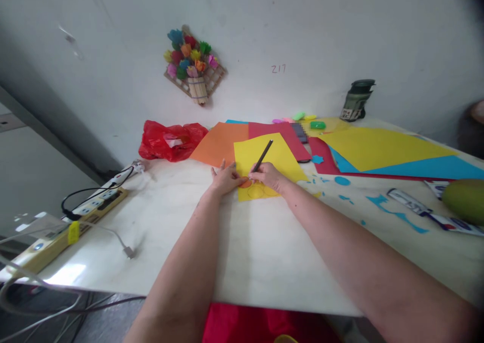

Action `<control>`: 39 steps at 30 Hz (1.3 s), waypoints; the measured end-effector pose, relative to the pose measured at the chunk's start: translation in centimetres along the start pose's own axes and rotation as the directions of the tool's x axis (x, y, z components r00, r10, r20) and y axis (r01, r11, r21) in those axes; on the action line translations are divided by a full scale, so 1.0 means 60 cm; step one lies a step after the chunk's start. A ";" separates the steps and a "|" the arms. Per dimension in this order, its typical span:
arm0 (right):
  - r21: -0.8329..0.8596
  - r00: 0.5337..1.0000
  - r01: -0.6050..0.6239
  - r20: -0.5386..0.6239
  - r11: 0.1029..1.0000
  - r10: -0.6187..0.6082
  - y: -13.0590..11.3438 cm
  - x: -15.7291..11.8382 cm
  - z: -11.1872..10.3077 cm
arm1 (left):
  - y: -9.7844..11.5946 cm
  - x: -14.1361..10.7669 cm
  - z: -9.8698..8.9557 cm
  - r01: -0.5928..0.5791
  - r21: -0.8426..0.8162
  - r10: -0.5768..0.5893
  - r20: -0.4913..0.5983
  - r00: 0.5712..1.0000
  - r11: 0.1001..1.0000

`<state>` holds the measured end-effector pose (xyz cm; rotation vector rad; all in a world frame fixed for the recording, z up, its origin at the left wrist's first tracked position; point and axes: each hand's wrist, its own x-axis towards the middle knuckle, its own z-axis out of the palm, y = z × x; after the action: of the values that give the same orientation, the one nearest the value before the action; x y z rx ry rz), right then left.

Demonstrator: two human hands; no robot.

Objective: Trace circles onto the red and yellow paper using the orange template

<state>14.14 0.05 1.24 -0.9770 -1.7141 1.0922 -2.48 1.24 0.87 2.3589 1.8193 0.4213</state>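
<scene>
A yellow sheet (274,154) lies on the white table, partly over orange (223,141) and red sheets. On its near left part sits a small orange disc (246,183), pressed by the fingertips of my left hand (226,180); that hand's fingers are spread. A black pen (262,155) is gripped in my right hand (267,176), its lower end close beside the disc. Faint round outlines show on the yellow sheet just below my right hand.
Blue paper scraps (342,181) and glue tubes (408,202) lie at the right, near a green round object (465,201). A red plastic bag (170,140) stands back left. A power strip (102,202) with cables runs along the left edge. A dark bottle (357,101) stands behind.
</scene>
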 end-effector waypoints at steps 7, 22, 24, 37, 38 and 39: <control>-0.011 1.000 0.008 0.014 1.000 -0.007 0.003 0.000 0.001 | -0.001 0.000 0.000 -0.002 -0.012 0.002 0.007 1.000 1.000; -0.009 1.000 -0.017 0.005 1.000 0.017 -0.005 -0.003 0.001 | -0.002 -0.001 0.000 -0.017 -0.001 0.017 -0.003 1.000 1.000; -0.003 0.999 -0.009 0.045 1.000 0.009 -0.001 -0.001 0.003 | -0.001 -0.001 0.000 -0.017 0.004 0.017 0.005 1.000 1.000; 0.007 1.000 -0.002 0.016 1.000 0.002 -0.006 -0.003 0.004 | 0.001 -0.003 -0.002 -0.004 -0.015 0.004 0.020 1.000 1.000; 0.011 1.000 -0.001 0.005 1.000 0.001 -0.007 -0.003 0.003 | 0.000 -0.003 -0.002 -0.003 -0.018 0.004 0.020 1.000 1.000; 0.019 1.000 0.001 -0.006 1.000 -0.001 -0.007 -0.004 0.002 | 0.000 -0.003 -0.002 -0.003 -0.021 0.004 0.022 1.000 1.000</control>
<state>14.03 -0.31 1.56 -0.9666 -1.6963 1.1017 -2.53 1.06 0.96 2.3437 1.7928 0.4111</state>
